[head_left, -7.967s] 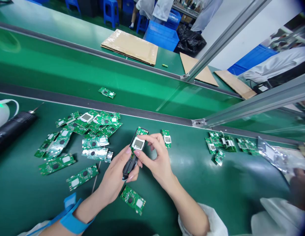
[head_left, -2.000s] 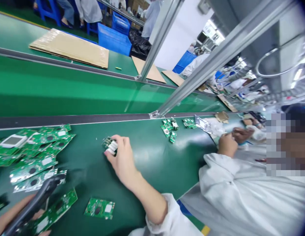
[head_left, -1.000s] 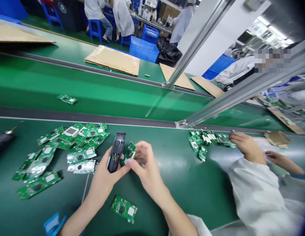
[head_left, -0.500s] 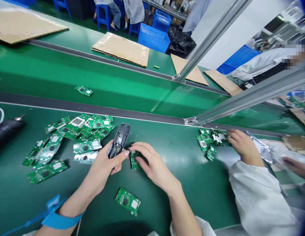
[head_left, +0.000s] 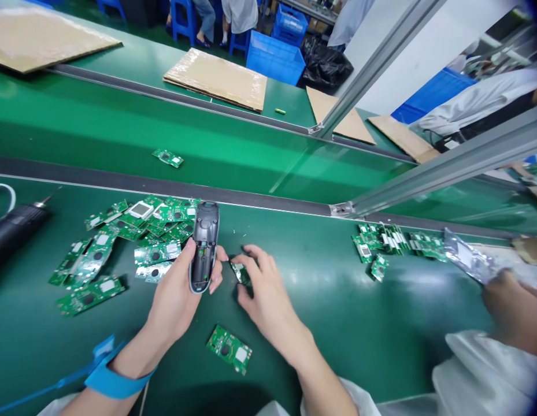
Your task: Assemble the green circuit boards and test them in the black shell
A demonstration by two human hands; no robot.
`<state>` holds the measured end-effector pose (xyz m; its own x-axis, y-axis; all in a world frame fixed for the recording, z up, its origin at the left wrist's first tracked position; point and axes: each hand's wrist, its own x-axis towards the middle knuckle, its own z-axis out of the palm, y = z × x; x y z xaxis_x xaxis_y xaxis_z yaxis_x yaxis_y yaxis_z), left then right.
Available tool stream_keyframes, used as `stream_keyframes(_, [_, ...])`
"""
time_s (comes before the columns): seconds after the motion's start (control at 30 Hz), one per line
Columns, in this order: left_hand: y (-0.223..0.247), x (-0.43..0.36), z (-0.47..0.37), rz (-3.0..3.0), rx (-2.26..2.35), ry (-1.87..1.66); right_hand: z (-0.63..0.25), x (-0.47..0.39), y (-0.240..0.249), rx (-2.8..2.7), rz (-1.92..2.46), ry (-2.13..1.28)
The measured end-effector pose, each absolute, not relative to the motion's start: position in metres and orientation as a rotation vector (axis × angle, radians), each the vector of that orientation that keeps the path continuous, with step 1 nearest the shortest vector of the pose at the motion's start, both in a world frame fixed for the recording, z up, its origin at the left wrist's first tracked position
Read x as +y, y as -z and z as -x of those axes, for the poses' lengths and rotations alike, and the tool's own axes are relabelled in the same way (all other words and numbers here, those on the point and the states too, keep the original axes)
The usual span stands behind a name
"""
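Your left hand clamps the shell; unclear if your right hand grips the board: likely fragile, take its edges.

From here: passable lane across matte green bench between right-hand fingers and small green circuit-board cluster; leftward, black plastic casing and heaped green boards obstruct.
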<state>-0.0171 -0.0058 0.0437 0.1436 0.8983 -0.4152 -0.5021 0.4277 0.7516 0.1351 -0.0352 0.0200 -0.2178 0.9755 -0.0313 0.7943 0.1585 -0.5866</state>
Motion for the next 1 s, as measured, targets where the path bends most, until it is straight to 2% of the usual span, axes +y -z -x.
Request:
stream_keyframes(0.13, [-0.044,-0.006,0.016,-0.513,0.968,-1.063,-0.154,-0.027,-0.025,-2.085,1.726,-0.650])
stream_keyframes(0.23, [-0.041,-0.007,0.016,-0.524,0.962,-1.033,-0.160,-0.021,-0.025,-2.080,1.669,-0.760])
stream_keyframes(0.47, [-0.037,-0.013,0.016,-0.494,0.917,-0.904,-0.177,-0.010,-0.031,-1.044,1.511,-1.265])
stream_keyframes(0.6, [-0.036,-0.017,0.009,-0.501,0.901,-0.811,-0.167,-0.013,-0.040,-0.901,1.279,-1.413])
stream_keyframes(0.7, [-0.035,-0.020,0.004,-0.513,0.888,-0.775,-0.151,-0.021,-0.040,-0.950,1.198,-1.350])
stream_keyframes(0.87, [-0.033,-0.025,-0.001,-0.470,0.843,-0.767,-0.143,-0.028,-0.035,-1.353,1.337,-1.003])
stream_keyframes(1.0, [-0.032,-0.025,-0.001,-0.435,0.811,-0.766,-0.150,-0.027,-0.035,-1.510,1.352,-0.902])
